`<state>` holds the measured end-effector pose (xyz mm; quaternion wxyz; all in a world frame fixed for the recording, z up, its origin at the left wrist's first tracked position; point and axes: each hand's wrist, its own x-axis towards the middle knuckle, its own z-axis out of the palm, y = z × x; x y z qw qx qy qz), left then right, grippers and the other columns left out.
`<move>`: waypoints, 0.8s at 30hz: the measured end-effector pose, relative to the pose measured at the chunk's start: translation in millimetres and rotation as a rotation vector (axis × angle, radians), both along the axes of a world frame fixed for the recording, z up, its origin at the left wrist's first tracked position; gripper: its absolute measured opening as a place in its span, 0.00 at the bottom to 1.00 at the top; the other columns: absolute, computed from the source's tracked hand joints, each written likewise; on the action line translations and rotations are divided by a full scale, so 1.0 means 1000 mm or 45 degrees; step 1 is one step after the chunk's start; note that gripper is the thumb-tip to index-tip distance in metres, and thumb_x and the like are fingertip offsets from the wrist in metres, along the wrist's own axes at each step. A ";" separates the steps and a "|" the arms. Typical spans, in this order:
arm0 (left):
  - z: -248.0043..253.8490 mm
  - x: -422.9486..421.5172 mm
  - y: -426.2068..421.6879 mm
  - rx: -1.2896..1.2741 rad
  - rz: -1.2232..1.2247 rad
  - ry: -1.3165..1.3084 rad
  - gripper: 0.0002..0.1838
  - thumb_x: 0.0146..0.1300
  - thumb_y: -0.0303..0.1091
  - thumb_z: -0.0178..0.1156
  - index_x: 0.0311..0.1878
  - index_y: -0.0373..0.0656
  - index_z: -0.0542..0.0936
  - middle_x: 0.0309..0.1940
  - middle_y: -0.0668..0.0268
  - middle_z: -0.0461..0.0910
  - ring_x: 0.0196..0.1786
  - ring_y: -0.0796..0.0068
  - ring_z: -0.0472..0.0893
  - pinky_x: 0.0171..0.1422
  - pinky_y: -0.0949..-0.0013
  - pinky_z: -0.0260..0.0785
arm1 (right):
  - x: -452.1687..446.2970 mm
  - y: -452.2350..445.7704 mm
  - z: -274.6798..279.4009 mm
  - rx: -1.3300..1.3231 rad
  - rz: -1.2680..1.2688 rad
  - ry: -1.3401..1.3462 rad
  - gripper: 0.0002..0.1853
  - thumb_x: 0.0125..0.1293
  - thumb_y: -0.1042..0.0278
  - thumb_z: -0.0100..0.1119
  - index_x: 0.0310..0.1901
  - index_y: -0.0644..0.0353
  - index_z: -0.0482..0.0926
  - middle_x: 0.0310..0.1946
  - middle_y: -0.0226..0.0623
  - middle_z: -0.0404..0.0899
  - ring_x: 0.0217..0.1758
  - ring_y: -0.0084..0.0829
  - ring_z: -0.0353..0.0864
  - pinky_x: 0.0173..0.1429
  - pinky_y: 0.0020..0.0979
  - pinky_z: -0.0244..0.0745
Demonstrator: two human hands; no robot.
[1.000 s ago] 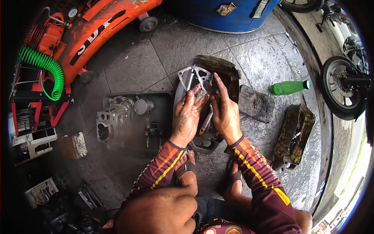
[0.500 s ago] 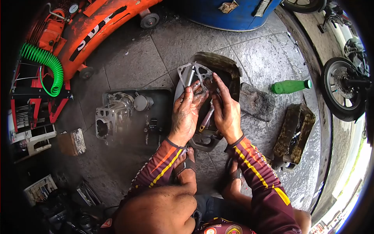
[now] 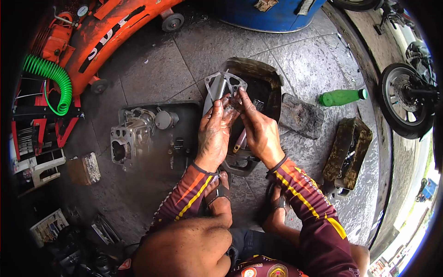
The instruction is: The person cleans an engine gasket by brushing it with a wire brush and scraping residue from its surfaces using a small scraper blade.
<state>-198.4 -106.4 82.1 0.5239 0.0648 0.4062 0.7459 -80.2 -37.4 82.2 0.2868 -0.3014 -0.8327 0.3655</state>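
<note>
A thin grey gasket (image 3: 243, 84) with several cut-out openings is held up over a dark, oily basin (image 3: 277, 76). My left hand (image 3: 213, 138) grips its lower part, thumb on top and fingers curled beneath. My right hand (image 3: 260, 131) has its index finger against the gasket's right side; its thumb side is partly hidden. A shiny metal cylinder shows through the left opening, and I cannot tell whether it touches the gasket. Below my hands, a tool with an orange-brown end (image 3: 239, 142) lies in the basin, partly covered by my right hand.
To the left, a dark tray (image 3: 189, 109) bears a metal engine casing (image 3: 134, 134), a piston (image 3: 165, 119) and small parts. On the right are a stone-like block (image 3: 302, 115), green bottle (image 3: 342, 97) and grimy container (image 3: 347, 152). An orange compressor (image 3: 110, 34) and blue drum (image 3: 263, 21) stand behind.
Both hands and the gasket have shifted slightly left in view. My right index finger has come in onto the gasket's edge. The whole view has also moved a little.
</note>
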 end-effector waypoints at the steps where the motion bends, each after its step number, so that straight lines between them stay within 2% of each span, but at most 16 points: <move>1: 0.001 0.001 0.000 -0.011 0.014 0.002 0.24 0.78 0.45 0.49 0.63 0.32 0.72 0.60 0.55 0.76 0.62 0.66 0.77 0.70 0.62 0.68 | -0.001 0.002 0.001 -0.041 -0.056 0.018 0.39 0.63 0.79 0.58 0.76 0.47 0.59 0.37 0.49 0.84 0.38 0.51 0.85 0.39 0.43 0.79; 4: 0.001 0.001 -0.001 -0.012 0.024 0.047 0.25 0.78 0.45 0.49 0.64 0.32 0.71 0.61 0.54 0.76 0.62 0.66 0.77 0.70 0.62 0.68 | 0.000 0.001 -0.002 -0.083 -0.100 0.028 0.39 0.64 0.78 0.58 0.76 0.48 0.58 0.36 0.49 0.84 0.36 0.50 0.85 0.38 0.43 0.79; 6: 0.004 0.001 -0.001 -0.017 0.018 0.044 0.25 0.78 0.45 0.49 0.64 0.32 0.70 0.61 0.55 0.76 0.62 0.66 0.77 0.70 0.62 0.68 | 0.000 -0.002 -0.005 0.052 -0.015 0.060 0.38 0.66 0.77 0.58 0.76 0.48 0.58 0.35 0.50 0.84 0.35 0.51 0.85 0.37 0.43 0.79; 11: -0.001 0.002 -0.003 -0.050 0.032 0.014 0.25 0.78 0.45 0.48 0.64 0.33 0.70 0.59 0.56 0.77 0.61 0.67 0.77 0.69 0.62 0.68 | 0.002 0.000 0.000 -0.026 -0.064 0.030 0.38 0.65 0.77 0.58 0.76 0.47 0.58 0.35 0.49 0.83 0.35 0.51 0.84 0.37 0.43 0.79; 13: -0.002 0.000 -0.003 -0.050 0.024 0.032 0.23 0.78 0.44 0.48 0.64 0.36 0.71 0.61 0.57 0.76 0.64 0.65 0.76 0.70 0.61 0.68 | 0.001 -0.004 -0.001 0.007 -0.018 0.054 0.39 0.65 0.78 0.57 0.76 0.47 0.57 0.35 0.49 0.83 0.35 0.52 0.84 0.37 0.44 0.79; 17: -0.001 0.002 -0.002 -0.038 0.002 0.055 0.24 0.78 0.45 0.47 0.66 0.36 0.70 0.62 0.56 0.75 0.65 0.64 0.75 0.71 0.60 0.68 | 0.000 -0.003 -0.001 -0.087 -0.102 -0.004 0.42 0.61 0.81 0.57 0.77 0.47 0.57 0.37 0.50 0.84 0.36 0.53 0.84 0.38 0.44 0.80; 21: 0.000 0.004 0.000 0.014 -0.026 0.036 0.26 0.79 0.47 0.44 0.68 0.36 0.68 0.65 0.54 0.73 0.68 0.63 0.73 0.72 0.59 0.66 | -0.005 -0.008 -0.002 -0.003 -0.050 0.118 0.42 0.61 0.80 0.58 0.77 0.49 0.56 0.40 0.53 0.83 0.37 0.53 0.84 0.39 0.44 0.80; 22: 0.002 0.004 -0.001 0.019 -0.023 0.029 0.27 0.79 0.48 0.43 0.68 0.36 0.68 0.66 0.54 0.72 0.69 0.62 0.73 0.72 0.58 0.65 | -0.002 -0.006 0.002 -0.149 -0.134 -0.016 0.42 0.61 0.79 0.58 0.77 0.49 0.55 0.39 0.53 0.84 0.38 0.53 0.84 0.39 0.45 0.80; 24: 0.003 0.007 -0.002 0.009 0.006 0.013 0.27 0.79 0.47 0.43 0.69 0.36 0.67 0.67 0.55 0.72 0.70 0.62 0.71 0.74 0.59 0.63 | -0.004 -0.007 0.000 -0.130 -0.137 0.041 0.42 0.62 0.78 0.58 0.77 0.49 0.54 0.37 0.54 0.83 0.36 0.54 0.84 0.38 0.45 0.79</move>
